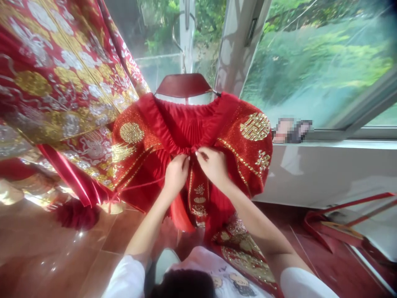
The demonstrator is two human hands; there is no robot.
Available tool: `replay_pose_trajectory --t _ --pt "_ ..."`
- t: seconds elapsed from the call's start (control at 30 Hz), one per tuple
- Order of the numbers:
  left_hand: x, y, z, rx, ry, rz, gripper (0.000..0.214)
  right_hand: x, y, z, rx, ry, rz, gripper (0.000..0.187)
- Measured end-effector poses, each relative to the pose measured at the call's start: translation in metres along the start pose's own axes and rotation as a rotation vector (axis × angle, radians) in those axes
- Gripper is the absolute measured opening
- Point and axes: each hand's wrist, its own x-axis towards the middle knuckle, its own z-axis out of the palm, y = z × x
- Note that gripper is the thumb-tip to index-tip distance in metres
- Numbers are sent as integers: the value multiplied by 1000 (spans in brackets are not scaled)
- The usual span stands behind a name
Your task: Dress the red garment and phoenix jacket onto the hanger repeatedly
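Note:
In the middle hangs a red garment (200,124) with gold round emblems, beaded trim and a gathered neckline, on a hanger (183,85) with a wide brown-red top. My left hand (177,170) pinches at the front of the neckline, and a thin red drawstring (142,183) trails from it to the left. Just beside it, my right hand (213,164) is closed in a pinch on the same tie. The fingertips nearly meet around a small knot-like spot; its detail is too small to make out. An orange-red tassel (181,213) dangles below my left hand.
A red cloth with gold and silver embroidery (71,78) hangs at the left. Behind the garment are glass windows (322,70) with a sill (335,143). A red-framed object (338,231) stands at the lower right on the red tiled floor (102,256).

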Motion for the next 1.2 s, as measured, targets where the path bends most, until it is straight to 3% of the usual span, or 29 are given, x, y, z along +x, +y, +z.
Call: replay_pose_trajectory --t 0.1,0.2,0.27,0.37,0.47,0.53,0.63,0.73,0.8,0.9,0.97,1.0,1.03,1.1,1.17,1.2 --pt "7 6 -19 -212 -75 -22 25 2 -11 -1 361 -70 242 11" --pt "11 20 -41 -165 -69 39 32 2 -27 -6 592 -147 377 23" --pt "13 36 -57 -49 -36 128 37 2 -42 -19 539 -237 319 36" --pt "20 68 -87 -7 44 275 33 6 -71 -58 293 -364 138 45" --pt "41 95 -122 -22 190 433 23 21 -96 -108 124 -304 -107 48" --pt "63 95 -143 -11 319 524 20 37 -98 -134 76 -184 -190 49" --pt "94 67 -161 7 437 488 25 62 -76 -150 59 -31 -35 47" --pt "104 39 -162 -25 392 309 33 78 -44 -144 92 -60 168 41" --pt "96 36 -162 -129 295 295 30 80 -30 -139 113 -61 185 43" --pt "75 48 -170 -132 -74 308 21 80 -27 -138 -28 -29 98 46" --pt "63 58 -176 90 -271 256 11 80 -30 -140 -199 -164 11 40" --pt "59 61 -177 237 -281 240 4 80 -32 -141 -260 -297 -34 33" --pt "56 64 -175 374 -230 238 3 81 -35 -140 -287 -462 -76 22" --pt "54 66 -164 566 -6 252 10 83 -42 -135 -252 -784 -168 7" --pt "58 66 -145 605 246 247 12 83 -51 -125 -129 -935 -262 16" --pt "62 66 -135 568 357 247 12 83 -56 -120 -46 -923 -297 19"
